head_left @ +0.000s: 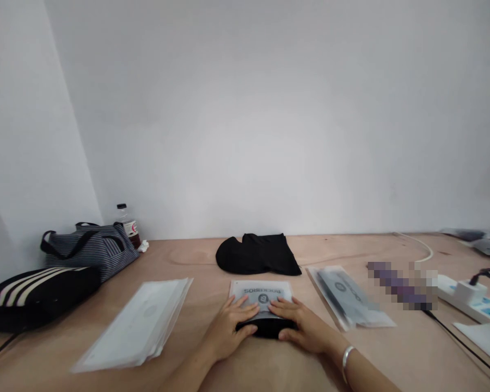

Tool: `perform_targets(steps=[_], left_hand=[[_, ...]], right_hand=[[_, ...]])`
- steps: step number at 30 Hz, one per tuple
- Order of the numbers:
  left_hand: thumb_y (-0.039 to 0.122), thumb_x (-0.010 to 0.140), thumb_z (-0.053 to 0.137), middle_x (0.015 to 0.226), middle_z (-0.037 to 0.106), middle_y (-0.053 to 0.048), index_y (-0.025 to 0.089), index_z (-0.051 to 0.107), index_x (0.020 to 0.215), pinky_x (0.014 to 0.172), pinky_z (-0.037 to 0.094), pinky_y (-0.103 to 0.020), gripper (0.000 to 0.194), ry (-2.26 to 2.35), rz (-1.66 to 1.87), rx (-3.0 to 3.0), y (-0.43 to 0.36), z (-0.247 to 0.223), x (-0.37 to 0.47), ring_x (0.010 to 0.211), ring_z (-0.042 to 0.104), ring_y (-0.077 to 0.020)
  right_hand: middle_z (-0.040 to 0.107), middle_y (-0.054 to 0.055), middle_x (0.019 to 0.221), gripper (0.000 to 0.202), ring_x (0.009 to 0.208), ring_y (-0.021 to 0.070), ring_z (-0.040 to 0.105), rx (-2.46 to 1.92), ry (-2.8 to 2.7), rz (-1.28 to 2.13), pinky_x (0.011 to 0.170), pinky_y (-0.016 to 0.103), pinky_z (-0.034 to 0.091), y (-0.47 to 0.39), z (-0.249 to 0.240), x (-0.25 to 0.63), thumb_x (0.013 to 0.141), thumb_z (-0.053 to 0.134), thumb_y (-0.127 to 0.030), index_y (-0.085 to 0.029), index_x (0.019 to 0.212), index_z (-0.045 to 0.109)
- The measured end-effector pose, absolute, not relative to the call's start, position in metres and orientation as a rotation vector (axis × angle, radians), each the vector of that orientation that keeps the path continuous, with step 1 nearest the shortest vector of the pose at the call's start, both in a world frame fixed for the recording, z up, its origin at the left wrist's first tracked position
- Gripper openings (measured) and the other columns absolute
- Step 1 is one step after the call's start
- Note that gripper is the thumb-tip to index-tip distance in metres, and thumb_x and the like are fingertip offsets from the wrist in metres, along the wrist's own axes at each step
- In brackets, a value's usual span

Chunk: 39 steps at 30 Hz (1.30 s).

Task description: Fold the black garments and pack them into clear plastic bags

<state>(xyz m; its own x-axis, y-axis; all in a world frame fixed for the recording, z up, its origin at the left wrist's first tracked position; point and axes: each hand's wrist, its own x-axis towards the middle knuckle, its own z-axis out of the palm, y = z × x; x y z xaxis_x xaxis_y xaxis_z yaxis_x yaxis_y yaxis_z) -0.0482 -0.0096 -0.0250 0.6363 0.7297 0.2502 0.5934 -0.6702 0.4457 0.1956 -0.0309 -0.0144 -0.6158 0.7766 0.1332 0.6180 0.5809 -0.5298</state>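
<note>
My left hand (228,325) and right hand (306,326), fingers spread, press a printed plastic pouch (263,291) on the table (265,373); black fabric (265,328) sits partly inside, and a black balaclava (257,256) lies unbagged beyond.

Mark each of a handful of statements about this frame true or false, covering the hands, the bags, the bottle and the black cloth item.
1. The left hand and the right hand both rest on the printed bag. True.
2. The silvery bangle is on the left wrist. False: it is on the right wrist.
3. The black cloth item lies beyond the printed bag. True.
4. The bottle lies on its side. False: it stands upright by the striped bag.
5. The stack of pale bags lies to the right of both hands. False: it lies to their left.
</note>
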Motion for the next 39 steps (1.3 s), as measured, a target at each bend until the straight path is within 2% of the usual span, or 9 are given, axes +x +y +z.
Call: perform_targets(steps=[4, 8, 11, 16, 21, 26, 31, 34, 39], left_hand=[[0.029, 0.085, 0.046, 0.116, 0.055, 0.004, 0.035, 0.051, 0.114, 0.1, 0.024, -0.05, 0.03, 1.078, 0.726, 2.504, -0.006, -0.03, -0.044, 0.113, 0.046, -0.0214], [0.032, 0.081, 0.053, 0.121, 0.051, 0.003, 0.034, 0.046, 0.119, 0.101, 0.024, -0.047, 0.039, 1.107, 0.751, 2.485, -0.006, -0.029, -0.047, 0.119, 0.039, -0.0218], [0.035, 0.074, 0.061, 0.129, 0.043, 0.002, 0.035, 0.038, 0.125, 0.102, 0.019, -0.049, 0.056, 1.085, 0.657, 2.484, -0.008, -0.025, -0.051, 0.124, 0.03, -0.0233], [0.039, 0.074, 0.061, 0.13, 0.041, 0.0, 0.035, 0.037, 0.124, 0.101, 0.018, -0.05, 0.056, 1.047, 0.541, 2.466, -0.009, -0.019, -0.054, 0.124, 0.029, -0.0228], [0.046, 0.057, 0.073, 0.13, 0.042, -0.005, 0.03, 0.04, 0.124, 0.1, 0.025, -0.046, 0.077, 1.067, 0.555, 2.448, -0.009, -0.011, -0.074, 0.122, 0.033, -0.0254], [0.042, 0.064, 0.07, 0.118, 0.055, -0.001, 0.032, 0.053, 0.113, 0.095, 0.036, -0.04, 0.053, 1.109, 0.586, 2.427, -0.008, -0.01, -0.1, 0.11, 0.048, -0.0235], [0.03, 0.076, 0.059, 0.103, 0.065, 0.003, 0.033, 0.062, 0.1, 0.088, 0.043, -0.032, 0.025, 1.134, 0.65, 2.42, -0.009, -0.014, -0.104, 0.097, 0.058, -0.0189], [0.021, 0.076, 0.055, 0.098, 0.067, 0.004, 0.031, 0.066, 0.095, 0.086, 0.045, -0.029, 0.024, 1.124, 0.702, 2.422, -0.008, -0.018, -0.101, 0.094, 0.06, -0.0168], [0.019, 0.075, 0.052, 0.093, 0.068, 0.003, 0.028, 0.068, 0.087, 0.081, 0.046, -0.027, 0.022, 1.139, 0.802, 2.412, -0.007, -0.023, -0.098, 0.087, 0.062, -0.0161]], right_hand=[[0.048, 0.003, 0.124, 0.04, 0.119, 0.0224, 0.036, -1.183, -2.335, 0.56, 0.099, 0.045, 0.022, -0.027, -0.024, 0.187, 0.083, 0.045, -0.038, -0.028, 0.122, 0.045], [0.049, 0.005, 0.123, 0.043, 0.117, 0.0227, 0.039, -1.174, -2.301, 0.472, 0.098, 0.041, 0.026, -0.028, -0.022, 0.189, 0.081, 0.047, -0.04, -0.025, 0.122, 0.047], [0.041, 0.007, 0.129, 0.059, 0.12, 0.0243, 0.034, -1.189, -2.346, 0.47, 0.1, 0.044, 0.021, -0.03, -0.017, 0.195, 0.074, 0.054, -0.048, -0.024, 0.127, 0.04], [0.04, 0.007, 0.131, 0.058, 0.121, 0.024, 0.032, -1.249, -2.384, 0.509, 0.101, 0.046, 0.017, -0.033, -0.012, 0.199, 0.076, 0.051, -0.05, -0.025, 0.127, 0.04], [0.039, 0.006, 0.131, 0.058, 0.124, 0.0252, 0.026, -1.2, -2.428, 0.45, 0.101, 0.052, 0.004, -0.038, -0.006, 0.185, 0.075, 0.052, -0.051, -0.028, 0.126, 0.039], [0.048, 0.001, 0.124, 0.044, 0.12, 0.021, 0.033, -1.025, -2.475, 0.345, 0.103, 0.046, 0.009, -0.039, -0.01, 0.153, 0.077, 0.054, -0.034, -0.03, 0.12, 0.047], [0.061, 0.001, 0.108, 0.032, 0.101, 0.0131, 0.052, -0.966, -2.304, 0.234, 0.091, 0.027, 0.035, -0.024, -0.032, 0.13, 0.083, 0.041, -0.013, -0.026, 0.104, 0.06], [0.062, 0.002, 0.105, 0.03, 0.093, 0.0127, 0.056, -1.014, -2.217, 0.233, 0.082, 0.023, 0.04, -0.017, -0.038, 0.129, 0.083, 0.04, -0.012, -0.024, 0.1, 0.062], [0.061, 0.0, 0.104, 0.03, 0.096, 0.0169, 0.05, -1.019, -2.252, 0.125, 0.084, 0.029, 0.035, -0.018, -0.021, 0.12, 0.072, 0.061, -0.025, -0.026, 0.103, 0.059]])
